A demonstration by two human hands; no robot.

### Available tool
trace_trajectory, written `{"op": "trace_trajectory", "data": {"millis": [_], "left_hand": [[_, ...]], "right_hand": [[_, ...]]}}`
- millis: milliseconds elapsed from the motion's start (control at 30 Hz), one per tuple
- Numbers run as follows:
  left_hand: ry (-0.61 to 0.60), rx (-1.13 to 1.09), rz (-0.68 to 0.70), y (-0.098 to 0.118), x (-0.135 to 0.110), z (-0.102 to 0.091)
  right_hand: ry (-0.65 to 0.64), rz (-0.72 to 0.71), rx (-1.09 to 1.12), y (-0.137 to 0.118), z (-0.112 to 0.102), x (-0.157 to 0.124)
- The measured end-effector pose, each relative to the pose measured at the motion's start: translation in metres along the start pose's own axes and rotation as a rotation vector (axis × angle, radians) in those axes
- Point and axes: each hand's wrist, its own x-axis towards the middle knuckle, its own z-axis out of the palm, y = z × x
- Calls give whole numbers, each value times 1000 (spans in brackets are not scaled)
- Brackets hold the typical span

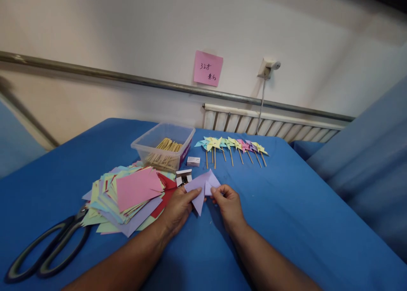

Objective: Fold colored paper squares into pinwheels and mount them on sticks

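Note:
A light purple paper piece [199,184], cut and partly folded into pointed flaps, is held up between both hands over the table. My left hand [179,207] is closed on its left side, thumb lying across the front. With thumb and fingers, my right hand [227,202] pinches a flap on the right side. Just behind the left hand stands a small open box [183,177] with dark bits inside that are too small to name. A pile of coloured paper sheets [127,193], a pink one on top, lies left of my left hand.
Large scissors [51,244] lie at the left. A clear plastic tub [163,149] holds thin wooden sticks, with a small closed box [193,161] beside it. Several paper pinwheels on sticks [232,144] are lined up at the back of the blue-covered table [286,223].

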Motion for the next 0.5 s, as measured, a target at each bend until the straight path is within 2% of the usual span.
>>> {"op": "trace_trajectory", "data": {"millis": [133, 500], "left_hand": [[24, 24, -2, -1, 1, 1], [-4, 33, 26, -3, 3, 0]], "right_hand": [[-14, -13, -28, -1, 0, -1], [-27, -35, -100, 0, 0, -1]]}}
